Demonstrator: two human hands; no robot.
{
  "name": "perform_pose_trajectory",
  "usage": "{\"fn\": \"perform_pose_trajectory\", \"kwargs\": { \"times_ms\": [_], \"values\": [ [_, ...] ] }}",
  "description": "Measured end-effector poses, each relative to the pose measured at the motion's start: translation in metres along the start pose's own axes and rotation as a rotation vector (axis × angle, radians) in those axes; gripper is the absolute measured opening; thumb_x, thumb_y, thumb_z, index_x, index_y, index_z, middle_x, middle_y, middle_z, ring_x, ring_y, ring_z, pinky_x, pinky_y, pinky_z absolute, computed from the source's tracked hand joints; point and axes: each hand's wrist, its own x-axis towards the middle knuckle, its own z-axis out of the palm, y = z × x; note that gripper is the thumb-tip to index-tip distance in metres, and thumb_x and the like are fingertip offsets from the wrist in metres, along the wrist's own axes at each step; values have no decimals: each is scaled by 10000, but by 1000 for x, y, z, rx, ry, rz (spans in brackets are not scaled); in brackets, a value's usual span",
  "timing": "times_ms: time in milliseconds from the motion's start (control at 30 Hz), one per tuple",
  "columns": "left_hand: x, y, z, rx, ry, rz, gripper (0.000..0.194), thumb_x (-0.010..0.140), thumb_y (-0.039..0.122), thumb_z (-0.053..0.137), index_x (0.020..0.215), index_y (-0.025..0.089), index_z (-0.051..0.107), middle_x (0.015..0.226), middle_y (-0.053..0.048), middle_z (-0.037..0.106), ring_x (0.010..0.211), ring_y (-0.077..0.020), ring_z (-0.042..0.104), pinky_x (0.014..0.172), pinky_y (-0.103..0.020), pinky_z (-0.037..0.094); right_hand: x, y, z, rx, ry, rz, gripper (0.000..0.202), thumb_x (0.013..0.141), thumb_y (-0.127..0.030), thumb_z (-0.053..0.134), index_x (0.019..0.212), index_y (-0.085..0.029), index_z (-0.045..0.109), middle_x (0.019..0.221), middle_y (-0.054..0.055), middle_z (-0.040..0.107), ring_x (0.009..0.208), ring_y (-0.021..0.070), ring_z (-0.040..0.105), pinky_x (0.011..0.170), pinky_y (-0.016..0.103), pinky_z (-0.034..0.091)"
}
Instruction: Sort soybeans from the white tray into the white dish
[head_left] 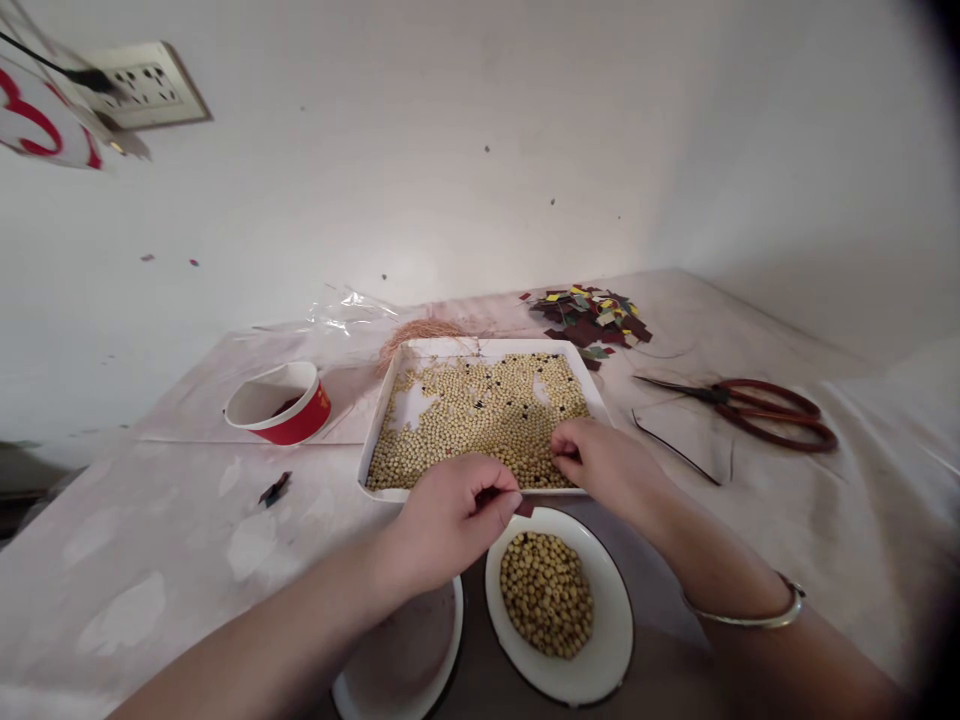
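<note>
My left hand [454, 515] is closed in a pinch over the near edge of a white tray [365, 470], and a small dark red flat piece [526, 509] sticks out at its thumb tip. Pale yellow beads [480, 410] with a few dark ones spread across the tray. At the tray's near right corner, my right hand [592, 455] has its fingers pressed together just above the beads; whatever lies between them is too small to make out. Below both hands stands a white dark-rimmed bowl [611, 620] holding larger tan beads [547, 595].
Left of that bowl, a second dish [405, 650] is partly under my left forearm. A red-and-white paper cup [296, 415] stands left of the tray. Scissors [750, 405] and a thin dark tool [675, 447] lie right. Behind are coloured scraps [592, 318] and copper-coloured strands [420, 337].
</note>
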Motion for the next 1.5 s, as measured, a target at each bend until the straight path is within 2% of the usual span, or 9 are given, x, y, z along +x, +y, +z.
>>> {"fn": "perform_pose_trajectory", "kwargs": {
  "times_ms": [300, 433, 567, 667, 767, 933, 1100, 1267, 1500],
  "values": [
    [1, -4, 1, -12, 7, 3, 156, 827, 216, 465, 718, 167, 565, 689, 10, 580, 663, -103, 509, 598, -231, 363, -1, 2, 3, 41, 29, -6, 77, 746, -186, 512, 691, -211, 561, 713, 11, 623, 619, 149, 537, 529, 248, 307],
    [0, -2, 0, -24, 2, -7, 152, 829, 212, 468, 724, 167, 568, 697, 12, 583, 673, -103, 511, 605, -234, 363, -8, 2, 1, 205, 142, -29, 66, 762, -183, 499, 728, -208, 551, 745, 9, 605, 652, 147, 540, 575, 253, 370],
    [0, -1, 0, -41, 3, -14, 146, 827, 199, 473, 722, 168, 570, 694, 15, 581, 673, -101, 508, 607, -234, 360, -27, -16, -8, 379, 198, -81, 63, 768, -187, 522, 714, -211, 544, 705, -3, 566, 633, 136, 522, 569, 245, 395],
    [-1, -1, 0, -63, 13, 2, 149, 828, 186, 473, 706, 163, 555, 676, 22, 561, 659, -91, 494, 598, -228, 351, -45, -36, -13, 419, 141, -226, 81, 785, -171, 531, 717, -215, 537, 716, -10, 547, 646, 124, 511, 571, 239, 385],
    [-1, -1, 0, -59, 20, 19, 153, 826, 185, 479, 689, 157, 539, 656, 27, 533, 651, -88, 475, 592, -227, 344, -53, -48, -11, 407, 91, -291, 109, 780, -119, 535, 720, -210, 524, 742, -14, 546, 681, 122, 514, 606, 249, 378],
    [-1, -1, 0, -60, -7, -2, 152, 833, 207, 477, 707, 160, 548, 644, 30, 526, 629, -87, 464, 573, -228, 336, -49, -48, -3, 434, 72, -254, 128, 752, -93, 561, 723, -204, 505, 744, -18, 529, 674, 120, 501, 596, 252, 369],
    [-1, 0, 0, -81, 18, 27, 141, 827, 208, 491, 713, 162, 559, 660, 30, 541, 645, -85, 480, 592, -225, 349, -48, -45, 0, 460, 62, -212, 128, 729, -103, 576, 783, -204, 519, 759, -15, 531, 676, 122, 501, 597, 253, 379],
    [-1, -1, -1, -79, -4, 21, 123, 819, 181, 490, 732, 163, 575, 668, 28, 549, 651, -86, 486, 597, -228, 353, -48, -45, 0, 465, 36, -212, 102, 740, -142, 569, 698, -199, 495, 680, -25, 517, 625, 115, 491, 561, 248, 369],
    [-2, -1, 0, -71, 5, 16, 117, 817, 178, 500, 726, 168, 573, 665, 34, 543, 663, -84, 485, 610, -226, 352, -49, -45, 0, 437, 45, -239, 116, 720, -81, 499, 725, -197, 492, 702, -20, 522, 627, 109, 498, 566, 246, 376]
  ]
}}
